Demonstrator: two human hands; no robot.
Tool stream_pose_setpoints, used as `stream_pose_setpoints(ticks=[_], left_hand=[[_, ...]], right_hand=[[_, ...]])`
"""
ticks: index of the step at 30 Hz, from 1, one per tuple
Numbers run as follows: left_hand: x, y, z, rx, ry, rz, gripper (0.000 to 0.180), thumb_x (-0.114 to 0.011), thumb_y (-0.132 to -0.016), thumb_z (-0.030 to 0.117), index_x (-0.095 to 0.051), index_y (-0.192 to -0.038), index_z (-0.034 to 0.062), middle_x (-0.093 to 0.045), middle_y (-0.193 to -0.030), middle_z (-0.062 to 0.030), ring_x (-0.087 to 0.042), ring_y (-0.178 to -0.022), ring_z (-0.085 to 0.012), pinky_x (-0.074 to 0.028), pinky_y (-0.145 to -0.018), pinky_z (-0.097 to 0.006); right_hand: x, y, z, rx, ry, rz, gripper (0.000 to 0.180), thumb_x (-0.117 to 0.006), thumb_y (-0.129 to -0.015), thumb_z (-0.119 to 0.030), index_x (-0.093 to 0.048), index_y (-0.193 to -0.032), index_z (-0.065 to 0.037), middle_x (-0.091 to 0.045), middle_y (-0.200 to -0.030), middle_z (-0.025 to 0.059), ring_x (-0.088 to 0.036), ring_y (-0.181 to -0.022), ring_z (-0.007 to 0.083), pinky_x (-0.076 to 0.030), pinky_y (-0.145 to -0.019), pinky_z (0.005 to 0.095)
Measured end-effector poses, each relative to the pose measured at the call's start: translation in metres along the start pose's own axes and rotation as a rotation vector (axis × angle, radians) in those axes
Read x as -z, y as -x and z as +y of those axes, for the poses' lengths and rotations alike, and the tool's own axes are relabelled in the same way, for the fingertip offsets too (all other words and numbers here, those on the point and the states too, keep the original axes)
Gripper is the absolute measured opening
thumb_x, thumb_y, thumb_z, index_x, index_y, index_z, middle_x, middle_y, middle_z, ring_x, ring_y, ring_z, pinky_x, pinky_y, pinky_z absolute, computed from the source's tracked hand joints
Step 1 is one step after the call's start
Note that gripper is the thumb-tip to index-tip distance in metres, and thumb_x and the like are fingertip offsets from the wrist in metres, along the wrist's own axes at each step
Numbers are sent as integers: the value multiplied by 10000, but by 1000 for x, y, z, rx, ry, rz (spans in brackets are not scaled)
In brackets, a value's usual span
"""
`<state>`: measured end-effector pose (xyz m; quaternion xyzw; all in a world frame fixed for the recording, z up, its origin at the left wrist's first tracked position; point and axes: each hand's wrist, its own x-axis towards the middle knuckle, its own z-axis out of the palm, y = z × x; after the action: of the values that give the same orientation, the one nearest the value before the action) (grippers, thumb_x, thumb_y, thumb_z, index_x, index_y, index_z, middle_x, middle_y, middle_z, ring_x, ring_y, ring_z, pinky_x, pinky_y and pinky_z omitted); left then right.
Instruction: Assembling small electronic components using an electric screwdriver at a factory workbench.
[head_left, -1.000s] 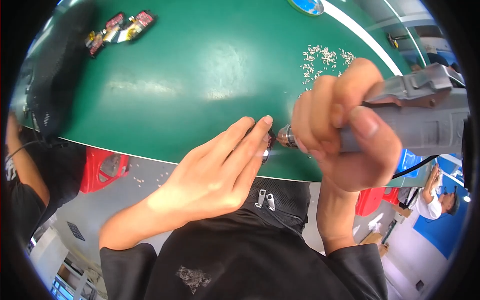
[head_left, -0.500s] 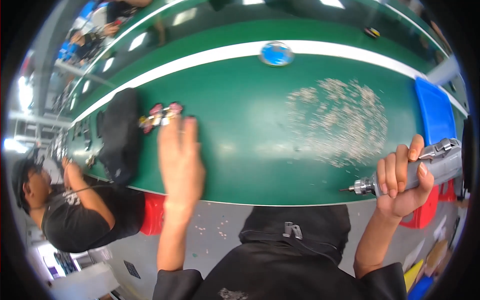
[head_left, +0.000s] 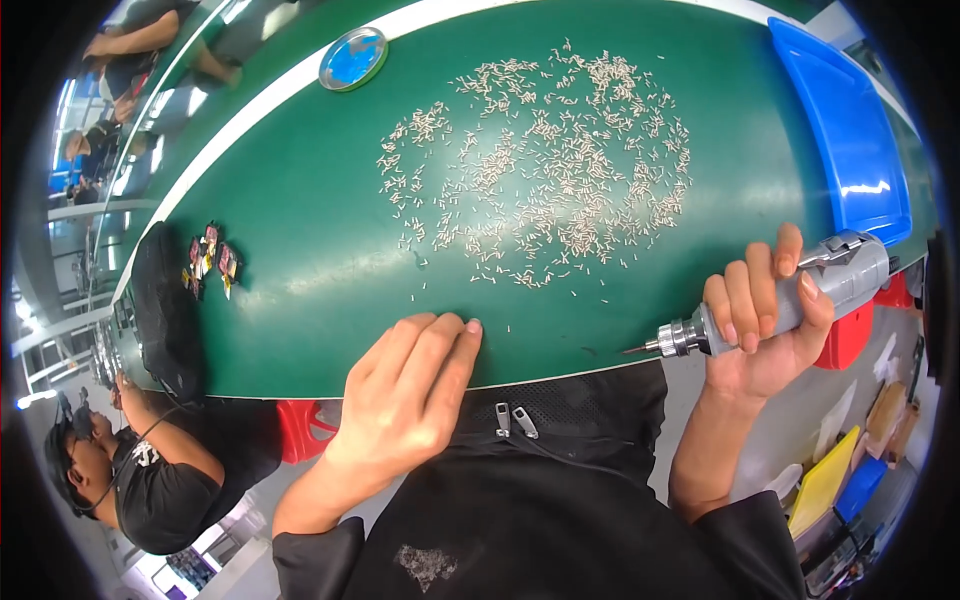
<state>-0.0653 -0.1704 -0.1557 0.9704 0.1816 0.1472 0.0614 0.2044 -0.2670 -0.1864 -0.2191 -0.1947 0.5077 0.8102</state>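
Observation:
My right hand is wrapped around a grey handheld rotary tool, with its metal chuck and thin bit pointing left over the table's front edge. Near that edge, to the left, my left hand rests with bent fingers pressed together, their tips at the green tabletop. The thumb is hidden, so anything pinched there is out of sight. Beyond both hands lies a wide scatter of small, pale metal pins, with a few strays close to the left fingertips.
A round tin with blue contents sits at the far left edge. Small shiny wrapped packets lie beside a black pouch on the left. To the right is a blue tray. Another person sits at left.
My left hand has come away from the small packets, back toward me and right. The view has swung rightward. My right hand keeps its hold on the rotary tool.

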Motion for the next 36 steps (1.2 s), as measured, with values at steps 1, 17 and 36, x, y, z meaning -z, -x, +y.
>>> stream_pose_setpoints(ticks=[1, 17, 36], left_hand=[[1, -1, 0, -1, -1, -8, 374, -653, -597, 5, -638, -951, -115, -597, -924, -162, -615, -798, -264, -532, -672, -347], [-16, -12, -2, 286, 556, 358, 76, -580, -737, -50, -511, -739, -17, -571, -656, -126, -546, -519, -227, -455, -507, -302], [-29, -16, 22, 559, 1696, 517, 104, -580, -867, -121, -637, -954, -128, -660, -839, -226, -662, -664, -225, -565, -608, -314]], right_hand=[[2, 1, 0, -2, -14, 13, 184, -454, -923, -237, -474, -960, -58, -407, -580, 10, -393, -445, 113, -386, -477, 288], [-14, -3, 3, -13, -54, -35, 210, -406, -932, -242, -509, -976, -64, -414, -582, 2, -411, -462, 111, -392, -496, 281], [-69, -28, 27, 41, -241, -172, 124, -513, -913, -154, -447, -937, -51, -426, -613, 12, -435, -459, 120, -411, -501, 277]])
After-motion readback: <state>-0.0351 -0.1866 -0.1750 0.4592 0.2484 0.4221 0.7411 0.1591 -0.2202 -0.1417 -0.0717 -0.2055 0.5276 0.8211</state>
